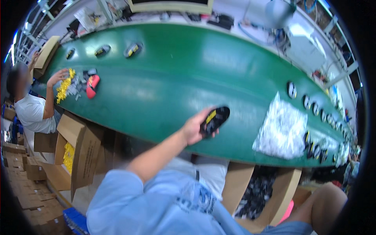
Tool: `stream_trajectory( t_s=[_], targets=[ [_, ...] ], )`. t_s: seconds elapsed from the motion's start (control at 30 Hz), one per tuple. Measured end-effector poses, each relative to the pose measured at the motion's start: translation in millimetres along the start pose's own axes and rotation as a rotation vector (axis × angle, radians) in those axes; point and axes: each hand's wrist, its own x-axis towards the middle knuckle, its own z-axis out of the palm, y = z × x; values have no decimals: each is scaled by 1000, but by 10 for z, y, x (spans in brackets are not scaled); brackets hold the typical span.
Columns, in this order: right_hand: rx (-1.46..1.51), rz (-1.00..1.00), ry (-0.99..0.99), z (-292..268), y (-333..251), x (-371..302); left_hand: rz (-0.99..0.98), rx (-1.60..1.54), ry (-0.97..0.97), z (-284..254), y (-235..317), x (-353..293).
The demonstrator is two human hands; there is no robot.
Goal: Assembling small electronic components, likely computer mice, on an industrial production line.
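Observation:
My left hand (194,127) is closed around a black, rounded computer mouse (215,121) with a yellow strip on its face, held above the green work surface (156,105). The thumb and part of the palm show on its near-left side; the fingers underneath are mostly hidden. At the lower right my right arm (323,201) is bent, and its hand is out of sight. To the right of the held mouse lies a pile of clear plastic bags (282,127).
Several black mice (291,90) line the right side; others (134,50) sit far left. A co-worker's hand (58,76) touches yellow pieces (64,88), near a red mouse-shaped item (92,86). Below the table edge stand open cartons (88,156), one holding dark parts (256,192).

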Motion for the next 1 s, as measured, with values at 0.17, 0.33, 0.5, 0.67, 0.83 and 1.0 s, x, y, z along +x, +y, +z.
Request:
stream_trajectory(
  t_s=[0.17, 0.33, 0.5, 0.67, 0.83, 1.0],
  targets=[
    [154, -192, -37, -12, 715, -48, 25, 89, -41, -28, -95, -34],
    [346, -269, -30, 58, 1524, 42, 47, 57, -96, -130, -71, 2],
    [390, -280, -39, -39, 1966, -104, -91, -36, -102, -45, -132, 19],
    [-225, 185, 236, 70, 698, -716, 181, 566, 83, 162, 634, 28],
    [-291, 743, 212, 199, 897, -1416, 875, 1716, 299, -376, 2347, 781],
    [-571, 900, 282, -22, 546, -1732, 864, 2465, 253, -130, 1601, 1065]
  ],
)
